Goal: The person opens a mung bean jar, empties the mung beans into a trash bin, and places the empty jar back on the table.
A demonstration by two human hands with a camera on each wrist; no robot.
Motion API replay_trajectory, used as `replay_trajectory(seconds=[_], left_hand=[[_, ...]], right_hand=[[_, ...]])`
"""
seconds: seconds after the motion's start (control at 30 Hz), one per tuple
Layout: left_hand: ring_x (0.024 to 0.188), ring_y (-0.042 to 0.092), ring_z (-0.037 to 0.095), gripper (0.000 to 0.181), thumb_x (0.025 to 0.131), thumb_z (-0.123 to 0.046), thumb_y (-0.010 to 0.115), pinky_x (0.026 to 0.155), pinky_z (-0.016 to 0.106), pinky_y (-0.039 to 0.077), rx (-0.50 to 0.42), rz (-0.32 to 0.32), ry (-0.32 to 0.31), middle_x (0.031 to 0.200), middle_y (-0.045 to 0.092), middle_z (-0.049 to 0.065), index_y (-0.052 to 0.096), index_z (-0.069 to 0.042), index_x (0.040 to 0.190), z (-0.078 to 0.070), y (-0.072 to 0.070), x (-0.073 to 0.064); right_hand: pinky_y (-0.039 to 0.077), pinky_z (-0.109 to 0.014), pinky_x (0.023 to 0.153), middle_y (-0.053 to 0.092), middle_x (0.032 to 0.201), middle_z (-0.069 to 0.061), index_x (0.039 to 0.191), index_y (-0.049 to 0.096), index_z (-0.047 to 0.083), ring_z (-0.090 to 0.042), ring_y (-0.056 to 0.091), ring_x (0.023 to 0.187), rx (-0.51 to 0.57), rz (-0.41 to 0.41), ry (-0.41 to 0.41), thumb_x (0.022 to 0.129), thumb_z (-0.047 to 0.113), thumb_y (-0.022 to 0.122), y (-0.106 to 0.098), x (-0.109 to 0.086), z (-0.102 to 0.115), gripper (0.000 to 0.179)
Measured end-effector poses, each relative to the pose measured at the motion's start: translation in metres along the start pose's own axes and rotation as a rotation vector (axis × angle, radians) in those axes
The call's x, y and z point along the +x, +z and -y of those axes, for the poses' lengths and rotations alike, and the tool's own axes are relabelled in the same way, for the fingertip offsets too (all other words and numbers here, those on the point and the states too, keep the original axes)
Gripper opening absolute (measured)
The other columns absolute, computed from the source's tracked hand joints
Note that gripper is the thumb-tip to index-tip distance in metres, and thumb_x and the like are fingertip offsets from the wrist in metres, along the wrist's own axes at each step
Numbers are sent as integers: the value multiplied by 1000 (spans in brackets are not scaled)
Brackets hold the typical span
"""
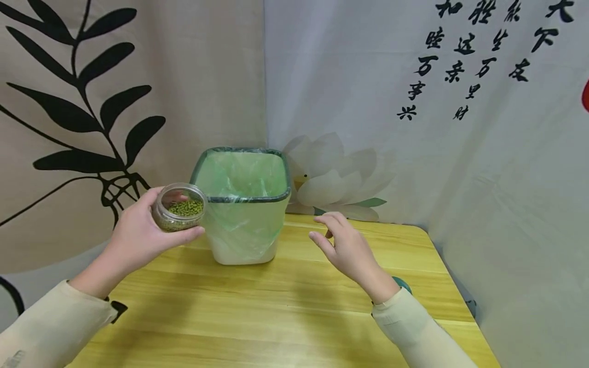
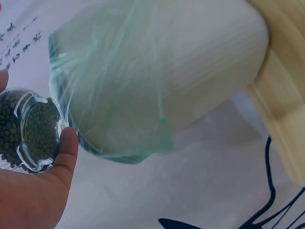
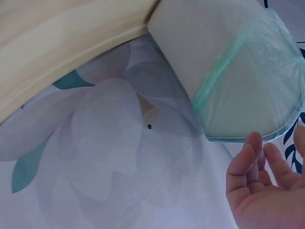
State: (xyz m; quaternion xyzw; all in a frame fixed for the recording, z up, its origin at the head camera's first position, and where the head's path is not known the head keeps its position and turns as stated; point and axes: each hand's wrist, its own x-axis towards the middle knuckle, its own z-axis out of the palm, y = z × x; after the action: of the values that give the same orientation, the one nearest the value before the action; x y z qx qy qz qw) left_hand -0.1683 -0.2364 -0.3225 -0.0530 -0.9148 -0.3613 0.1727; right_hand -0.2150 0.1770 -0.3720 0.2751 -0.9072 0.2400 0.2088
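My left hand (image 1: pixel 140 222) grips a small clear jar (image 1: pixel 179 207), uncapped and tilted, with green mung beans (image 1: pixel 186 207) inside. The left wrist view shows the jar's base (image 2: pixel 42 131) with the beans against it and the thumb along its edge. Just right of the jar stands a bin (image 1: pixel 246 230) lined with a thin green plastic bag (image 1: pixel 244 174) folded over its rim. My right hand (image 1: pixel 347 248) hovers to the right of the bin, fingers loosely bent, holding nothing. In the right wrist view, its fingertips show near the bag's edge (image 3: pixel 238 139).
The bin rests toward the back of a wooden table (image 1: pixel 257 317). Behind the table hangs a cloth (image 1: pixel 349 102) printed with a lotus and dark characters. A curtain with black leaves (image 1: pixel 202 76) hangs at the left.
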Motion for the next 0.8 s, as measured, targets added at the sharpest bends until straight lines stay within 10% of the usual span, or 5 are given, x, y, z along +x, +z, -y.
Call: replay_trajectory(seconds=[0.43,0.8], left_hand=[[123,63,35,98,78,-56,93,95,50,52,-31,-2,2,139,64,12,46,-12,153,-17,-13,34],[123,63,35,99,79,-56,92,97,53,54,-62,26,16,139,63,13,45,-10,153,-21,-8,58]], right_hand=[[64,-39,88,62,148,-10,144,64,7,-23,74,105,15,-120,-184,109,27,64,12,57,19,40],[61,-48,99,56,158,-5,150,60,16,-26,71,126,-86,13,-152,111,34,55,31,89,24,43]])
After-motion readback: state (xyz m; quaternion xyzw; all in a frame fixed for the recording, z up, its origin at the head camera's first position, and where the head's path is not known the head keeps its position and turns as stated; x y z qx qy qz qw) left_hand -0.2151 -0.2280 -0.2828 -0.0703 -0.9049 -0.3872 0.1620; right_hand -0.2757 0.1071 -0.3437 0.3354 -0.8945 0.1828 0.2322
